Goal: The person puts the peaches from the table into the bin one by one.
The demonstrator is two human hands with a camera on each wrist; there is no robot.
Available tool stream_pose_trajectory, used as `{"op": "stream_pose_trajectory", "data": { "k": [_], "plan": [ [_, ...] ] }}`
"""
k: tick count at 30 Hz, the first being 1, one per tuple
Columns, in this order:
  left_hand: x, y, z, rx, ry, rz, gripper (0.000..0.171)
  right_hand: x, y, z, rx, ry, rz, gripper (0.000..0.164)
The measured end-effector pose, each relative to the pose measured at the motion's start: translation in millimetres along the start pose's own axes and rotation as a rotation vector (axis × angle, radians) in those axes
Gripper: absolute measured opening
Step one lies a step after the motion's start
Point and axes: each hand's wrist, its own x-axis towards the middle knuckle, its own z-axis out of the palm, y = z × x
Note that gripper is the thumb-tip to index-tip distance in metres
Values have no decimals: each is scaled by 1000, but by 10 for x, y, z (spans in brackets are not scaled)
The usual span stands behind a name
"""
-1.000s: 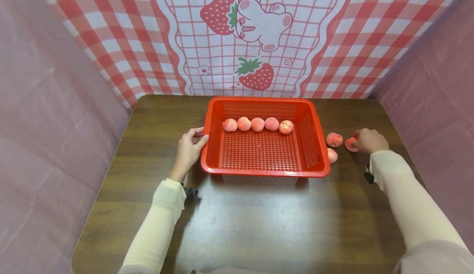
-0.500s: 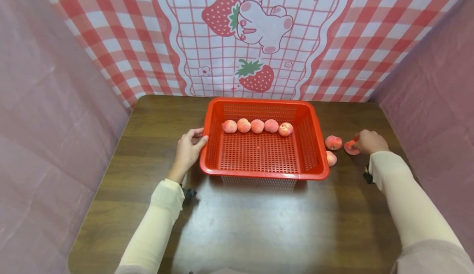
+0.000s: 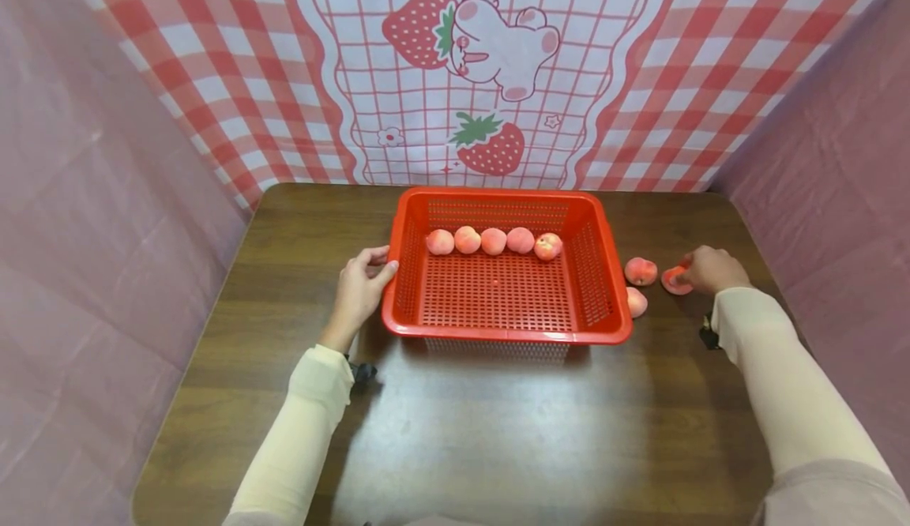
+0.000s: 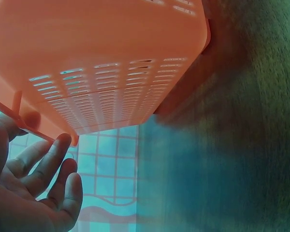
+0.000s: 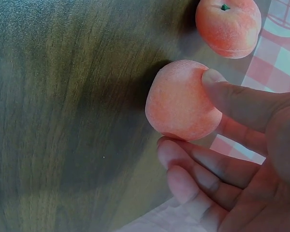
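Note:
A red perforated plastic basket stands on the table, with several peaches lined up along its far side. My left hand grips the basket's left rim, thumb over the top and fingertips under the lip; the left wrist view shows the basket's outer wall from below. To the right of the basket, my right hand pinches a peach between thumb and fingers, low at the tabletop. Whether this peach touches the wood I cannot tell.
Two more peaches lie right of the basket: one beside the right hand, another partly hidden by the basket's rim. A red-and-white checked cloth hangs behind the wooden table; pink cloth hangs at both sides.

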Motion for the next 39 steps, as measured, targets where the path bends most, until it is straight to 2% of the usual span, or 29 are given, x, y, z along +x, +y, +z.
{"op": "stream_pose_trajectory", "data": {
  "k": [13,29,39],
  "plan": [
    [-4,-34,4,-9,3,-12,37,-1,29,21,8,-12,21,58],
    [2,-20,8,-15,4,1,37,-54,15,13,9,-15,20,58],
    [13,-22,0,-11,11,4,37,-71,17,16,42,25,12,59]
  ]
}}
